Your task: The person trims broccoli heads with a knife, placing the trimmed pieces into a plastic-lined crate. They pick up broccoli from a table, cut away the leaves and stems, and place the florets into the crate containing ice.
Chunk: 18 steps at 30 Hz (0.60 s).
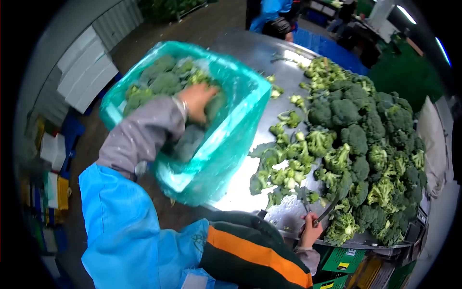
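Note:
My left hand [198,100] reaches into a crate lined with a green plastic bag [240,139]. Its fingers curl around a broccoli head [215,107], partly hidden by the hand. More broccoli heads [166,83] fill the bag around it. At the near edge of the metal table [262,36], my right hand [312,232] is closed on the handle of a knife [329,210], whose dark blade points up and away. Beside the knife rises a big pile of broccoli [353,139]. Cut stems and small florets [288,168] lie between the pile and the bag.
Green crates [341,260] stand below the table's near edge. White boxes [86,72] are stacked on the left. Across the table stands another person in blue [274,14]. A pale sack [432,144] hangs at the right, beyond the pile.

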Each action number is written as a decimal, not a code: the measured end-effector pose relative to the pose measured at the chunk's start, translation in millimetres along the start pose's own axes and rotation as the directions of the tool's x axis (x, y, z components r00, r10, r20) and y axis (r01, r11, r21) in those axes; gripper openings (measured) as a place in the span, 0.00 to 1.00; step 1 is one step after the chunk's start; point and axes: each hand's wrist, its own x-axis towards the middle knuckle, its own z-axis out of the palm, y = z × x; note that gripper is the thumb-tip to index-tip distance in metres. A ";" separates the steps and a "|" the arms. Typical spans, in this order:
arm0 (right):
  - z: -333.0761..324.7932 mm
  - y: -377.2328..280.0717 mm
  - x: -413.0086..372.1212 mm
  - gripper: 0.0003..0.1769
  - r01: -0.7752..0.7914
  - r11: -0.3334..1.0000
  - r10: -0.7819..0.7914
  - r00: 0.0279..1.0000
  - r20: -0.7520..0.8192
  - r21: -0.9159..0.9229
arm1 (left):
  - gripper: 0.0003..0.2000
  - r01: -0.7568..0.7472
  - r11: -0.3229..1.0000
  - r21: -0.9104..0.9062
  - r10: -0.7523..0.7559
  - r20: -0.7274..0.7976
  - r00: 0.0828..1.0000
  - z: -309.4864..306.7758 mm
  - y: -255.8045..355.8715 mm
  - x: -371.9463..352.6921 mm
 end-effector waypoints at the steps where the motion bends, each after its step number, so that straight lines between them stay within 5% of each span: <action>1: 2.4 0.9 -4.8 0.04 0.025 0.999 -0.024 1.000 -0.017 0.027 | 0.33 -0.051 0.981 0.187 0.049 0.015 0.999 18.6 6.7 3.6; 2: 0.7 6.4 -5.9 0.04 0.001 1.000 -0.001 1.000 -0.028 0.001 | 0.34 -0.105 0.922 0.373 0.105 0.021 0.994 43.0 10.5 9.8; 4: 5.6 2.7 -13.7 0.03 -0.041 0.999 0.042 0.998 -0.053 0.017 | 0.34 -0.061 0.865 0.497 0.259 -0.339 0.904 121.0 -18.0 36.9; 9: 22.0 13.6 -24.0 0.05 -0.149 0.985 0.150 0.989 0.006 0.090 | 0.39 -0.164 0.922 0.351 0.148 0.073 0.986 55.9 14.3 34.4; 13: 32.0 14.3 -32.6 0.05 -0.170 0.981 0.163 0.984 0.071 0.094 | 0.43 -0.284 0.938 0.197 0.299 -0.048 0.953 25.3 3.6 21.1; 18: 29.0 18.4 -37.7 0.05 -0.196 0.978 0.192 0.980 0.061 0.076 | 0.45 -0.128 0.947 0.296 0.138 -0.013 0.990 16.0 25.9 -7.3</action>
